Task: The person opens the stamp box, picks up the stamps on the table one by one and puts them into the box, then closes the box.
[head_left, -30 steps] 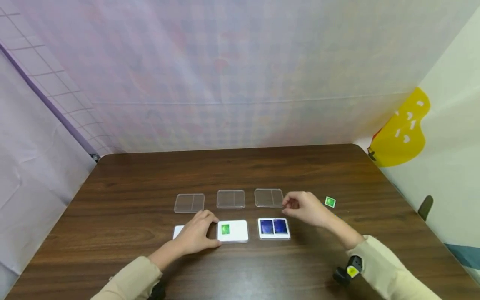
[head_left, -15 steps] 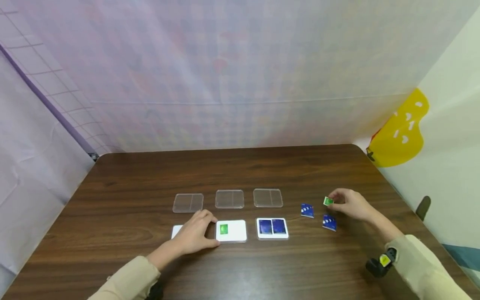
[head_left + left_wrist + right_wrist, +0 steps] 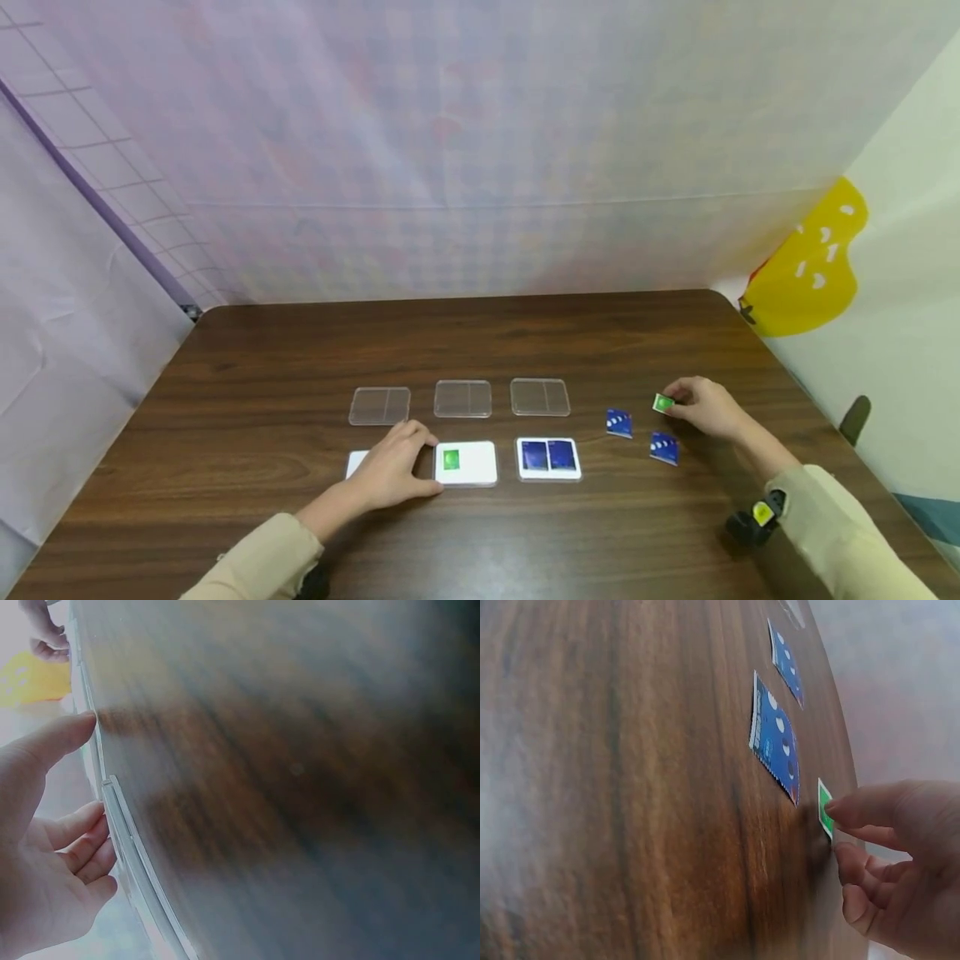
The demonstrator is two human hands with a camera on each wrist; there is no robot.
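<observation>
The person's right hand (image 3: 708,408) has a small green stamp (image 3: 663,403) pinched between thumb and forefinger, gripped by its right edge, out towards the right side of the table (image 3: 525,542); from where I stand I can't tell whether its lower edge touches the wood. Just beside those fingers, nearer the person, lies a blue stamp (image 3: 663,447) with a row of white shapes, and to its left, a little farther back, a second blue stamp (image 3: 619,423) of the same sort. Further left the other hand, the left hand (image 3: 393,467), rests with its fingers relaxed and the thumb spread away from them, the tips meeting the left end of the middle white card (image 3: 476,473) rather than closing round it. On that card's left half sits another green stamp (image 3: 451,459). Part of a left white card (image 3: 356,462) shows from under the hand, and to the right a third white card (image 3: 547,476) carries two dark blue stamps (image 3: 534,455) side by side. Behind these, I see three clear trays (image 3: 462,399) in a row, each divided down the middle. A pale checked curtain (image 3: 450,167) hangs beyond the table, with a yellow patch (image 3: 802,275) on the cloth at the right.
</observation>
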